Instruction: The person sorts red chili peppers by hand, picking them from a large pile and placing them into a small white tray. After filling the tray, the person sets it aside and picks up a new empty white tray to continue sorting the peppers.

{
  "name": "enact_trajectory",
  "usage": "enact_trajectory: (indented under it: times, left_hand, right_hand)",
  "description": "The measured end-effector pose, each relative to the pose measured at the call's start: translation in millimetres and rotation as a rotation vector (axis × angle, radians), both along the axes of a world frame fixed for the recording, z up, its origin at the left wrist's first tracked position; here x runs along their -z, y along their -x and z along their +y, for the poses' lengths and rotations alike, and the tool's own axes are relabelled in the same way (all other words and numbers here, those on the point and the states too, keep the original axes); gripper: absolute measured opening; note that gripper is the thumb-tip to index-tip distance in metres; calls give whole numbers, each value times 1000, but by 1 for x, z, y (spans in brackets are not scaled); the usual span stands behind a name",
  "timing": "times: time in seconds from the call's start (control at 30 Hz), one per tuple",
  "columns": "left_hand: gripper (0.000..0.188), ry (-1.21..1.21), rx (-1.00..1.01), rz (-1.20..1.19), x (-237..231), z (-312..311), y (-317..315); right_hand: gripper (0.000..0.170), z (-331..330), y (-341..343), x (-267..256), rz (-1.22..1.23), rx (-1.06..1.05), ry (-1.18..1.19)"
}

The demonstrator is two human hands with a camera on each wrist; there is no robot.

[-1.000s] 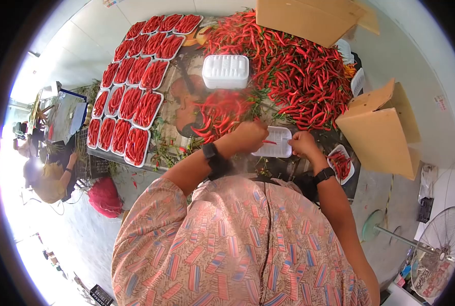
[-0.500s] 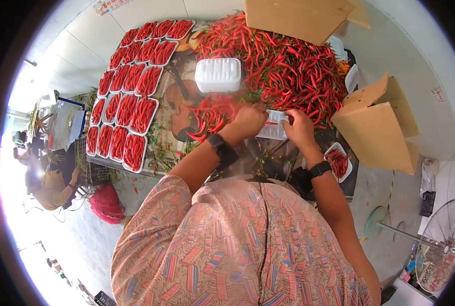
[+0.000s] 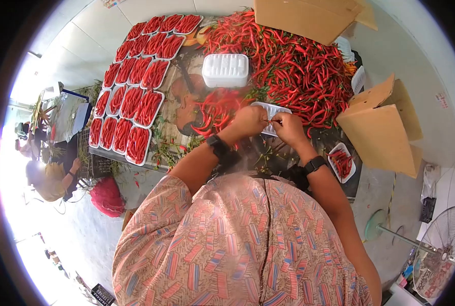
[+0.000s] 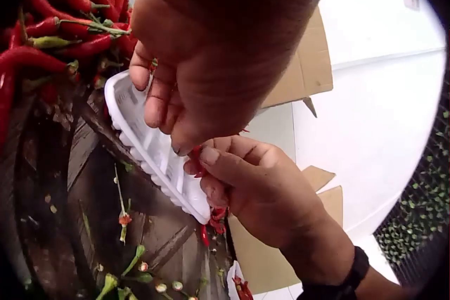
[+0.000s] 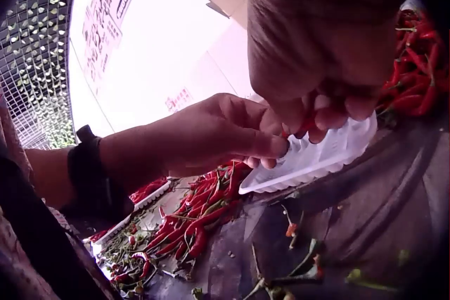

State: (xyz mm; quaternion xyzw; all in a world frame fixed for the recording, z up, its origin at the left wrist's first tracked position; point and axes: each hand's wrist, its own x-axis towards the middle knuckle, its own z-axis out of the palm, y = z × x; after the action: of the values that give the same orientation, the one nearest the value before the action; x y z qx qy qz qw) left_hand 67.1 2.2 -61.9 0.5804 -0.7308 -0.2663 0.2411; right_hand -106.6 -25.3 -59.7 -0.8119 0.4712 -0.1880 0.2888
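Over a white plastic tray [image 3: 279,109] my two hands meet, fingertips nearly together. A small red chili pepper [image 4: 199,164] sits between them, mostly covered by the fingers. My left hand [image 3: 250,121] pinches it from the left. From the right, my right hand [image 3: 290,129] pinches it too, thumb against bent fingers. The tray [image 5: 320,161] stands tilted close under the hands in both wrist views. Left of my left hand lies a small heap of red chilies [image 3: 207,115]; a much larger pile of chilies [image 3: 304,76] spreads behind the tray.
Rows of filled trays [image 3: 130,102] cover the table's left side. A stack of white trays [image 3: 225,71] stands at the middle back. One tray of chilies [image 3: 341,162] lies at the right edge near a cardboard box [image 3: 378,127]. Plucked green stems [image 4: 133,261] litter the front.
My right hand has left the tray's right rim and come over the tray to meet my left hand at a chili. The tray now sits at a different angle.
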Motion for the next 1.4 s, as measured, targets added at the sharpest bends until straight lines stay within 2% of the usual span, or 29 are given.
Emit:
enact_trajectory:
  times: [0.13,0.2,0.27,0.3,0.33,0.4,0.43,0.47,0.53,0.57,0.63,0.67,0.73,0.87,1.0,1.17,1.23,1.3,1.37,1.4]
  left_hand:
    - [11,28,-191,-89,8,-7,2]
    - [12,31,-250,-129,8,-14,-7]
    - [15,81,151,136,-3,-12,-27]
    - [18,-289,355,212,-5,-10,-36]
    - [18,-292,352,210,-22,-2,-38]
    - [17,-608,486,232,-54,14,-39]
    - [15,-418,453,201,-41,18,-45]
    - [15,-420,452,200,-36,18,-45]
    - [14,-57,102,-72,-27,21,-48]
    - [14,-59,98,-73,-13,23,-47]
    - [16,136,-43,-85,10,23,-39]
    - [16,138,-48,-84,15,23,-36]
    - [28,103,37,-51,15,23,-29]
    - [26,162,68,-90,18,20,-22]
    - [25,179,16,8,11,18,-18]
    - [28,285,-56,35,0,4,-14]
    - [26,270,-44,-12,1,-3,-12]
    - [24,240,-57,-80,4,-8,-4]
    - [22,210,-70,-148,9,-11,-2]
    - [20,256,-8,-238,11,-11,-2]
  right_hand:
    - [15,2,1,3,-1,3,11]
    - [15,5,4,5,-72,41,-122]
    - [16,1,12,18,-121,42,-87]
    - [18,0,14,22,-175,41,-53]
    - [18,1,13,19,-177,39,-56]
    - [18,-2,12,13,-173,112,-201]
    - [18,-2,11,12,-175,112,-201]
    - [18,-3,10,11,-204,104,-183]
    - [18,-4,6,14,-234,93,-170]
    - [18,-4,3,14,-231,77,-163]
    - [18,-8,0,14,-227,55,-151]
    - [17,-9,-3,15,-216,40,-114]
    - [17,-12,-6,18,-204,23,-79]
    - [15,-22,-12,20,-167,16,-17]
    - [11,-30,-17,20,-113,-1,118]
    - [10,-37,-22,20,-169,-39,113]
    - [13,-39,-19,27,-158,-32,116]
    - [17,-42,-15,37,14,-45,26]
    - [14,-35,-7,48,-2,-79,28]
    - [13,-27,-5,45,-20,-116,30]
